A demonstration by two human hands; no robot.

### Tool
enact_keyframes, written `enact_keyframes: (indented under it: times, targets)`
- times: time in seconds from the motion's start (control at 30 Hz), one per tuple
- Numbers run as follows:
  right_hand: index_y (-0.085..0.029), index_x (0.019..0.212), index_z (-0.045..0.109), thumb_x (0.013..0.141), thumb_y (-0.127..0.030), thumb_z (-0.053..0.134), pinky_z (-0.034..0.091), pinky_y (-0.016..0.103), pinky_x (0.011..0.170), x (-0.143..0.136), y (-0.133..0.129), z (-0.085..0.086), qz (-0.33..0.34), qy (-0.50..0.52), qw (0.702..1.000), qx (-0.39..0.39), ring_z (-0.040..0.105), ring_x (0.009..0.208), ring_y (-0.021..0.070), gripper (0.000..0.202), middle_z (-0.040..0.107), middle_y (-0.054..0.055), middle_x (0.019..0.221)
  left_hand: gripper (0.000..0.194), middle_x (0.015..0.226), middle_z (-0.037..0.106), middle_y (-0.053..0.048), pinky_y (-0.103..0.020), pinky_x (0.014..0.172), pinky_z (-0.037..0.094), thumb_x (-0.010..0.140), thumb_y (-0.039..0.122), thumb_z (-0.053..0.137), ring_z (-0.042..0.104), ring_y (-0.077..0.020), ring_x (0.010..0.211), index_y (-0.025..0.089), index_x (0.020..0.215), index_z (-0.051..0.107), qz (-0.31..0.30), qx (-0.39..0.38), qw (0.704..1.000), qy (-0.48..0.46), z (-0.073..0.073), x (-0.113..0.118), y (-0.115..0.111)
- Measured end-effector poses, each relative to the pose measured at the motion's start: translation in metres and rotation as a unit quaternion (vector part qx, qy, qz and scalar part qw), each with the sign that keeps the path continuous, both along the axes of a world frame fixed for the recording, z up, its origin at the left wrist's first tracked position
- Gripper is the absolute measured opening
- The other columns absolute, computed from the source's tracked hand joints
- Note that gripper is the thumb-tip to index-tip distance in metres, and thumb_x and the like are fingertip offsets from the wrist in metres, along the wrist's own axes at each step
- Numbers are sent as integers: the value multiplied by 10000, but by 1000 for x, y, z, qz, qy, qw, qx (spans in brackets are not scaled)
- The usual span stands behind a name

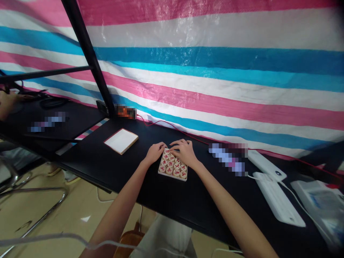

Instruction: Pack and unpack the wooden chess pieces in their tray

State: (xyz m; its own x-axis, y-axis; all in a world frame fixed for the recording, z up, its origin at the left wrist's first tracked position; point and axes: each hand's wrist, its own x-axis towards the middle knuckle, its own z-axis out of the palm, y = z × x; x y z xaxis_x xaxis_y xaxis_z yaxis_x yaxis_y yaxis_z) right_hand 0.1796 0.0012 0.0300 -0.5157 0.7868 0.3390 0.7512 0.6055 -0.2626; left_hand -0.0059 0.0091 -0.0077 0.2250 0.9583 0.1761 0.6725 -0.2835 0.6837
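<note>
Uneven light, glare on striped sheeting (215,71), lower right blurred, small areas pixelated

From my remote seat I make out a makeshift shared workroom — striped plastic sheeting (215,93) as a wall at twelve o'clock, a black desk (94,150) before it, a neighbouring desk (80,114) and another person's hand (6,103) towards nine, a tubular metal chair (43,217) at eight.
</note>
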Motion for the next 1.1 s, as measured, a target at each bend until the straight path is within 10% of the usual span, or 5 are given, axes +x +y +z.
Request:
enact_keyframes:
  times: [0.63,0.9,1.1]
  targets:
    - [-337,896,691,865,-358,494,252,414,845,1,-11,8,10,46,999,-14,485,1010,204,200,627,-18,1112,273,836,645,-16,-258,718,411,876,288,351,580,-155,769,219,947,605,9,27,999,16,3,0,-3]
    - [-282,905,679,855,-349,473,338,401,868,54,-31,-8,-106,218,970,23,566,949,196,222,667,11,993,430,1249,433,-143,-437,924,293,813,217,478,389,-280,1143,178,1238,424,389,158,883,211,16,-41,-12]
    - [-217,879,669,836,-359,479,414,374,845,96,-47,-21,-177,348,920,33,587,894,203,240,672,48,918,186,975,568,-121,-400,815,352,836,263,449,503,-272,947,149,914,573,441,69,859,251,9,-77,-14]
